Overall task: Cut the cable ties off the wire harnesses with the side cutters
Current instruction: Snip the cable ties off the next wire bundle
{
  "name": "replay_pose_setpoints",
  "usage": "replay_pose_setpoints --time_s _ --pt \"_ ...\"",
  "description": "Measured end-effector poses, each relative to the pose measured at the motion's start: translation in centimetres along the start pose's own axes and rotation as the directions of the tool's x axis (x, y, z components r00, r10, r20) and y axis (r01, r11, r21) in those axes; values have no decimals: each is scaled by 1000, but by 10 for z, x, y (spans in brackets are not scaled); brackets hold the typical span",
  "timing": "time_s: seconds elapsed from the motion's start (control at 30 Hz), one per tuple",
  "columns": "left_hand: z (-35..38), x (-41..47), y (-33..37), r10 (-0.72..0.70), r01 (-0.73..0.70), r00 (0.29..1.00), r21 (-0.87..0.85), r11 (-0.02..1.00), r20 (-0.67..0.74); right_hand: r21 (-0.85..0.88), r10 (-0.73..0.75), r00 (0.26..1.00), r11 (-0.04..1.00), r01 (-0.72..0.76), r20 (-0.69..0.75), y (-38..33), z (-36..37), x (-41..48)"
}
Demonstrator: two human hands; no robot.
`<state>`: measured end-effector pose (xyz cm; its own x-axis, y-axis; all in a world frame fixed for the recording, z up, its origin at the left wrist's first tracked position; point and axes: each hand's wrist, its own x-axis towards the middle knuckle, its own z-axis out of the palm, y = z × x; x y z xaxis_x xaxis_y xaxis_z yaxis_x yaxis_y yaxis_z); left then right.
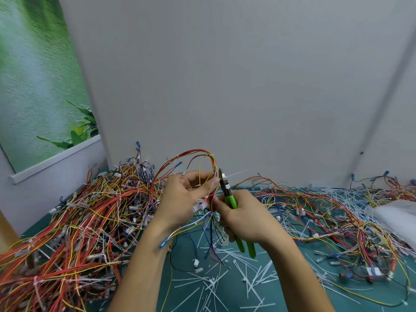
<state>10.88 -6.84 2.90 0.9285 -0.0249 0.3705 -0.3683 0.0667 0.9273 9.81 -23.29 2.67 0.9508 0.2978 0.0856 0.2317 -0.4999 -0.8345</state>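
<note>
Wire harness (203, 163) is being held up at the centre of the frame, its red and yellow wires looping above the left hand (184, 194), whose thumb and fingers are pinching the bundle. The right hand (245, 217) is gripping the green handles of the side cutters (229, 199), and the jaws are sitting on a white cable tie (224, 176) just right of the loop, its tail sticking out toward the right. Whether the blades are already biting through is too small to tell.

Judging by the layout, the job is looking well under way but far from over. Cut ties (213, 282) are lying scattered across the lower centre of the frame, between and below the forearms, and more are littering the far right. A loose spread of harnesses (337, 221) is trailing over the right side, seemingly the finished ones. A thick pile of harnesses (78, 221) is filling the lower left, with white ties showing on many of them, so that heap is probably waiting.

The surface (292, 262) is showing teal green wherever wires are not covering it. A plain grey wall (225, 75) is rising behind it. A poster (33, 86) of green water and leaves is hanging at the upper left, and something white and translucent (396, 212) is lying at the right edge.
</note>
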Motion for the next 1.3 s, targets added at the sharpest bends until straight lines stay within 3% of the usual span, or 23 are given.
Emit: replay_pose_setpoints --time_s 1.3 --pt "0 -3 3 0 0 1000 -7 1000 16 5 16 1000 1000 -16 -23 -2 -2 -4"
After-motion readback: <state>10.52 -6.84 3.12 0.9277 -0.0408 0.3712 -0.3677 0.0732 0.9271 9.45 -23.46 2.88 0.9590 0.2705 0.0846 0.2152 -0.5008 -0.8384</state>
